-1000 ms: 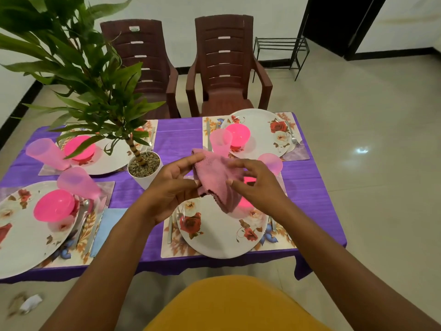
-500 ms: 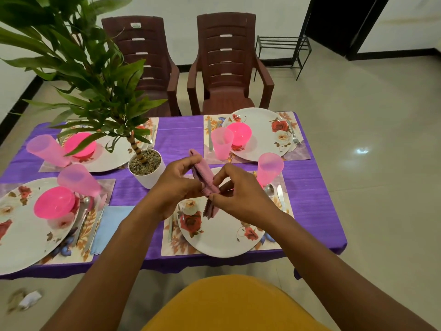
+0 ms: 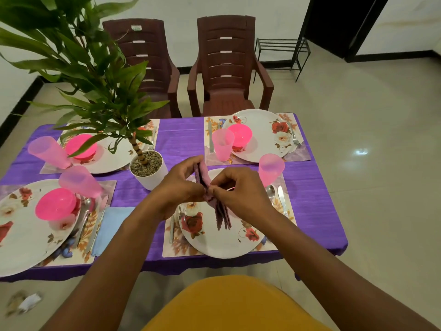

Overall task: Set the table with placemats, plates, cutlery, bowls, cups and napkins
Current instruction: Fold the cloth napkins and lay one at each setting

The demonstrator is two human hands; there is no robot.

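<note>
A pink napkin (image 3: 220, 215), folded into a narrow pleated strip, hangs above the near floral plate (image 3: 214, 237). My left hand (image 3: 177, 187) and my right hand (image 3: 241, 189) both pinch its upper part. The plate lies on a floral placemat (image 3: 177, 247) with a knife (image 3: 171, 229) on its left and a spoon (image 3: 270, 192) and second knife (image 3: 282, 198) on its right. A pink cup (image 3: 270, 168) stands behind them. A light blue napkin (image 3: 108, 229) lies beside the left setting. The bowl of the near setting is hidden by my hands.
Three other settings with white plates, pink bowls (image 3: 239, 135) and pink cups (image 3: 222, 144) sit on the purple tablecloth (image 3: 183, 137). A potted plant (image 3: 149, 172) stands left of my hands. Two brown chairs (image 3: 226, 68) stand behind the table. Crumpled paper (image 3: 28, 302) lies on the floor.
The napkin went from a loose, spread cloth to a tight folded strip between my hands, which have closed in together over the near plate.
</note>
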